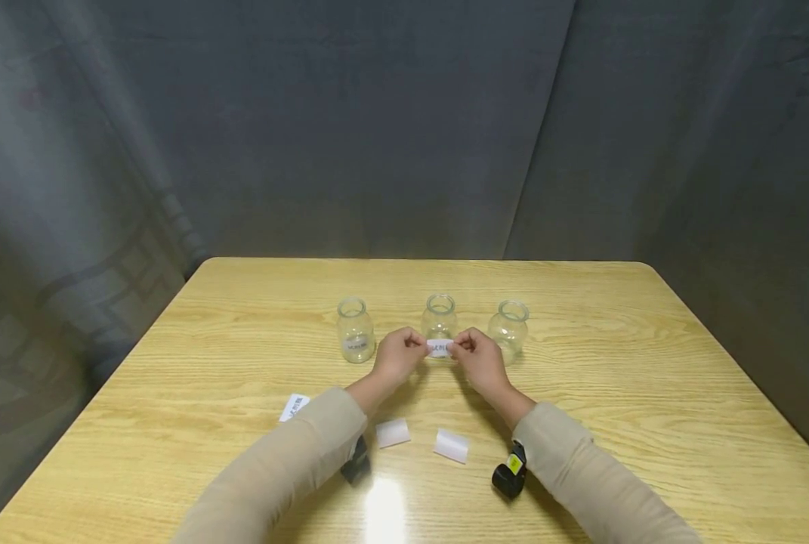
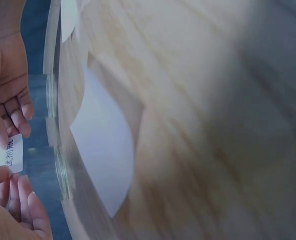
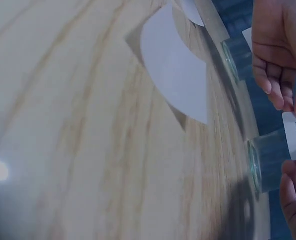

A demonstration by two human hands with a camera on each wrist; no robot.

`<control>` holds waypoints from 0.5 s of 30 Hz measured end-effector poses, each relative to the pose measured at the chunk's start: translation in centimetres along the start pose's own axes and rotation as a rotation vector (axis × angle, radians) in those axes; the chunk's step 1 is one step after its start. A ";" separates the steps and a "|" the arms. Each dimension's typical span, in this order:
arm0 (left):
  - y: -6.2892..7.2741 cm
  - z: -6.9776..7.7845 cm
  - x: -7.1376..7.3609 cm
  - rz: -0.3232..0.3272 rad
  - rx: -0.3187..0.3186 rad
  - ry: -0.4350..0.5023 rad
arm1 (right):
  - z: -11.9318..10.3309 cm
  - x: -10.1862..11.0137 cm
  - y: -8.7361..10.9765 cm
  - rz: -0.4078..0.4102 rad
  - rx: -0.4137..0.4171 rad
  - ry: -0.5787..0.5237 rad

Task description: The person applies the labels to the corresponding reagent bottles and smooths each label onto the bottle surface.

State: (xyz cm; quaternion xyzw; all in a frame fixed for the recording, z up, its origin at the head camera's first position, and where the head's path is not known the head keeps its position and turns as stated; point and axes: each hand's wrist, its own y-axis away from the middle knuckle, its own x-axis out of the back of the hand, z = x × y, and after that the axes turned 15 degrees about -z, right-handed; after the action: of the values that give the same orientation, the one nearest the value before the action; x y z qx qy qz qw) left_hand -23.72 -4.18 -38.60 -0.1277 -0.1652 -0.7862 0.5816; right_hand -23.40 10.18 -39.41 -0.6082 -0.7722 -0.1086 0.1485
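A small white label (image 1: 439,347) with dark printed characters is stretched between both hands. My left hand (image 1: 397,358) pinches its left end between thumb and fingertips, and my right hand (image 1: 481,364) pinches the right end the same way. Directly behind it stands the middle clear glass jar (image 1: 440,321), upright and without a lid, its lower front overlapped by the label and fingers. Both wrist views show the label (image 2: 13,152) held close against the glass, its print facing outward.
A left glass jar (image 1: 353,325) carries a printed label low on its side. The right jar (image 1: 509,326) stands just beyond my right hand. Two curled white labels (image 1: 393,433) lie nearer me, and a printed label (image 1: 294,406) lies beside the left sleeve, on the wooden table (image 1: 649,393).
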 end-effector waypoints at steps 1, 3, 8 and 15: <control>-0.1 0.0 0.0 0.000 -0.004 -0.009 | 0.0 0.0 -0.1 0.008 0.001 0.011; -0.2 0.0 0.0 0.003 -0.011 -0.035 | 0.1 -0.1 -0.2 0.023 0.000 0.029; -0.4 0.0 -0.2 0.031 -0.027 -0.108 | 0.2 -0.3 -0.4 0.050 0.001 0.061; -0.7 0.1 -0.2 0.070 -0.028 -0.143 | 0.2 -0.4 -0.6 0.076 0.012 0.097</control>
State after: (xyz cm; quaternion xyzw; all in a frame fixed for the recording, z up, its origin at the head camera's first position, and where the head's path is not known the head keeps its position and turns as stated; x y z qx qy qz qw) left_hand -24.32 -3.73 -38.65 -0.1972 -0.1906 -0.7567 0.5935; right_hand -23.95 9.79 -39.74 -0.6302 -0.7410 -0.1277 0.1935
